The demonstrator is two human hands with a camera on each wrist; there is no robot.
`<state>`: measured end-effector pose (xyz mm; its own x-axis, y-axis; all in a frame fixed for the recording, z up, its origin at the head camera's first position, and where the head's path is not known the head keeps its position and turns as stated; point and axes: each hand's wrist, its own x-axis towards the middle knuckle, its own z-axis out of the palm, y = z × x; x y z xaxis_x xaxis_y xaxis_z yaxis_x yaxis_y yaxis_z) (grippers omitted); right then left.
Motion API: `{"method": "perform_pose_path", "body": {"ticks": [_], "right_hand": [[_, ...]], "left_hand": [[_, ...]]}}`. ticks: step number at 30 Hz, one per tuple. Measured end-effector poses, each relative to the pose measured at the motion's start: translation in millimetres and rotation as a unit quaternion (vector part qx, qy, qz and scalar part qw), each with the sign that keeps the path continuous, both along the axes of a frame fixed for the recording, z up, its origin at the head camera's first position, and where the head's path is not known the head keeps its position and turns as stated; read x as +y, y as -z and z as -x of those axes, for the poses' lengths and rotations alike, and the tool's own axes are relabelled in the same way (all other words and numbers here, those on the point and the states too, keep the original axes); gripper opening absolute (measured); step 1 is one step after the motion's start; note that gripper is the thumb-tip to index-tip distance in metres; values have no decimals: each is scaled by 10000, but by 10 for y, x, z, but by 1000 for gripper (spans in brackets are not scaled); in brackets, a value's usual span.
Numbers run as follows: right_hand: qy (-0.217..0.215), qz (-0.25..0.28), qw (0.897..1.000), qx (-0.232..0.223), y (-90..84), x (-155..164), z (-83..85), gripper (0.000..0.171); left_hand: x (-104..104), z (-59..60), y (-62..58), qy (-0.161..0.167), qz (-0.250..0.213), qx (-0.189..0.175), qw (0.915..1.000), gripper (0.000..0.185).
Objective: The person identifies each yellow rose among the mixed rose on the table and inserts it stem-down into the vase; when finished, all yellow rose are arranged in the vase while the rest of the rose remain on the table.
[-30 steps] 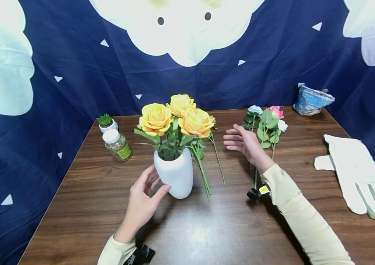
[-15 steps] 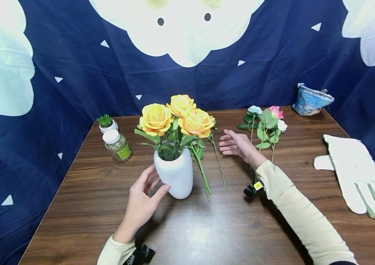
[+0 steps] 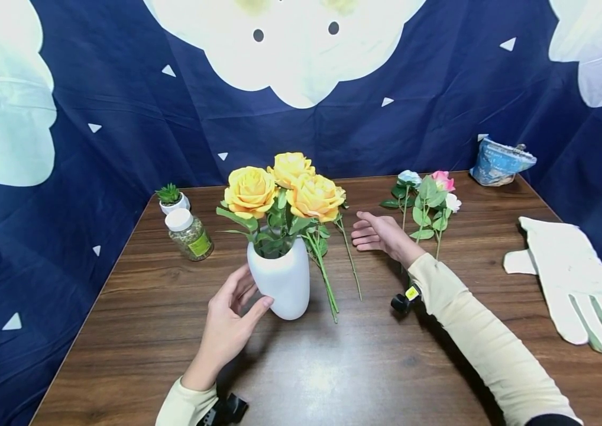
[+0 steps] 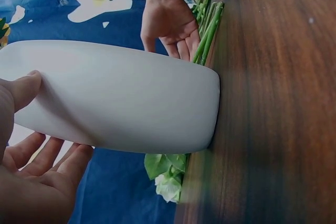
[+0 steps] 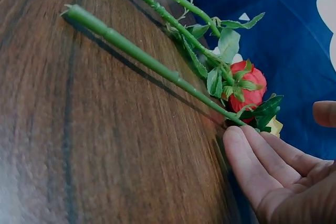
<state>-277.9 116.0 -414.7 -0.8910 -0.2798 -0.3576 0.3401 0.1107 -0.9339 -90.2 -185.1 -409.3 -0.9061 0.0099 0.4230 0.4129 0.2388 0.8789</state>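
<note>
A white vase (image 3: 282, 281) with three yellow roses (image 3: 285, 186) stands on the wooden table (image 3: 333, 367). My left hand (image 3: 239, 299) is at its left side, thumb on the front wall and fingers spread beside it; in the left wrist view the thumb (image 4: 23, 88) rests on the vase (image 4: 121, 98). My right hand (image 3: 375, 232) hovers open to the right of the vase, fingers pointing left at loose green stems (image 3: 348, 254) lying on the table. In the right wrist view its fingers (image 5: 257, 169) are next to a stem (image 5: 157, 66) with a red bud (image 5: 248, 88).
Small pink, blue and white roses (image 3: 429, 198) lie behind my right hand. A white glove (image 3: 572, 284) lies at the right edge, a blue pouch (image 3: 500, 160) at the back right. A white-lidded jar (image 3: 189, 234) and a small potted succulent (image 3: 172, 198) stand at the back left.
My right hand has moved left and a little nearer, from beside the small roses toward the loose stems. My left hand and the vase have stayed still.
</note>
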Motion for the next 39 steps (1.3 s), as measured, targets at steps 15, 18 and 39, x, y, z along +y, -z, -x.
{"method": "perform_pose_path", "body": {"ticks": [15, 18, 39], "right_hand": [[22, -145, 9999, -86, 74, -47, 69, 59], [64, -185, 9997, -123, 62, -57, 72, 58], [-13, -483, 9987, -148, 99, -184, 141, 47]], "left_hand": [[-6, -4, -2, 4, -20, -28, 10000, 63], [-7, -3, -5, 3, -18, -34, 10000, 63], [-1, 3, -2, -18, -24, -108, 9999, 64]]}}
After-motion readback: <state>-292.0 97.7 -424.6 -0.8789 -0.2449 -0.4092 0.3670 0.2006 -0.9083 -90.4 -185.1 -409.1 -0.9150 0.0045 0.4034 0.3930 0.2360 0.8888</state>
